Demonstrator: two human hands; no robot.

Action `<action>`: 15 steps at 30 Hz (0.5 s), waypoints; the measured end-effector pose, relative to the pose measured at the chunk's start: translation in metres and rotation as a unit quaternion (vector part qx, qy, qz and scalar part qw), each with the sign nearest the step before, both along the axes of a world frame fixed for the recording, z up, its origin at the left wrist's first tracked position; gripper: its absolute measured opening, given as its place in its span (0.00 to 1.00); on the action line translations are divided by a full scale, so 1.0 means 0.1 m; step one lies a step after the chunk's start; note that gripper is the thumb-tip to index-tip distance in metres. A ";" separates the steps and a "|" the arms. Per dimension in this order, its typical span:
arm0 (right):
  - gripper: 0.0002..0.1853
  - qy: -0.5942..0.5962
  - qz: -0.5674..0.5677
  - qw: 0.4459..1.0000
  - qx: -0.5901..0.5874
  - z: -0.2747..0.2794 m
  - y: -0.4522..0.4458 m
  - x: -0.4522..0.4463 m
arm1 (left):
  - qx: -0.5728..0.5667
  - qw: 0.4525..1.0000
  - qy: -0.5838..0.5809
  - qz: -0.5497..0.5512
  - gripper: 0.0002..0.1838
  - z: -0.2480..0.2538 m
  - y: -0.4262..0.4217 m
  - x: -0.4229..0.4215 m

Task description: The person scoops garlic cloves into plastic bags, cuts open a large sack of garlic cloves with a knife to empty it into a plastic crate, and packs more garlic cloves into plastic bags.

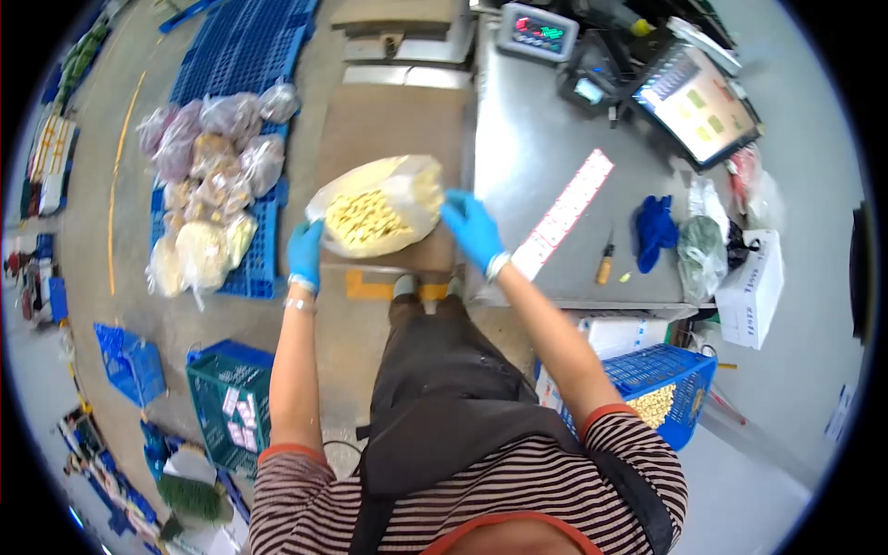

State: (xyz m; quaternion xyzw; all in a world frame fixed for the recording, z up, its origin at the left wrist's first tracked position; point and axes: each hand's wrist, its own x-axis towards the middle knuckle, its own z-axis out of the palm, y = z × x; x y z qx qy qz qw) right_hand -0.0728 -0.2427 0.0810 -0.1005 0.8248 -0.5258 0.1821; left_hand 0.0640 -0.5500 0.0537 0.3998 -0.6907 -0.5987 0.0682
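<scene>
A clear plastic bag point(407, 180) full of pale yellow pieces point(365, 219), too small to name, is between my hands over the brown scale platform point(393, 116). I cannot tell whether it rests on the platform or hangs just above. My left hand point(303, 252), in a blue glove, pinches the bag's left edge. Also gloved in blue, my right hand point(474, 229) has its fingers closed at the bag's right edge. The bag's mouth is hard to make out.
Several filled bags point(213, 166) lie on a blue pallet point(231, 55) at left. To the right, a metal table point(527, 120) holds a scale display point(538, 33), a screen point(698, 102), a label strip point(569, 208) and a wooden-handled tool point(604, 266). Crates point(217, 398) stand around me.
</scene>
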 end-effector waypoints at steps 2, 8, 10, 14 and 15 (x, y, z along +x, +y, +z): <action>0.24 -0.041 0.021 0.998 0.033 0.19 0.42 0.31 | -0.013 0.999 0.017 0.026 0.16 0.00 0.12 0.17; 0.20 -0.316 0.063 0.947 0.013 0.12 1.31 1.06 | -0.090 0.994 -0.024 0.058 0.27 0.30 0.48 0.56; 0.20 -0.340 0.056 0.939 -0.004 0.13 1.35 1.16 | -0.102 0.993 -0.026 0.044 0.26 0.42 0.53 0.59; 0.20 -0.312 0.049 0.949 0.008 0.19 1.28 1.17 | -0.093 0.995 -0.030 0.011 0.23 0.50 0.64 0.53; 0.19 -0.284 0.066 0.956 0.026 0.12 1.27 1.18 | -0.080 0.996 -0.036 -0.006 0.23 0.39 0.60 0.54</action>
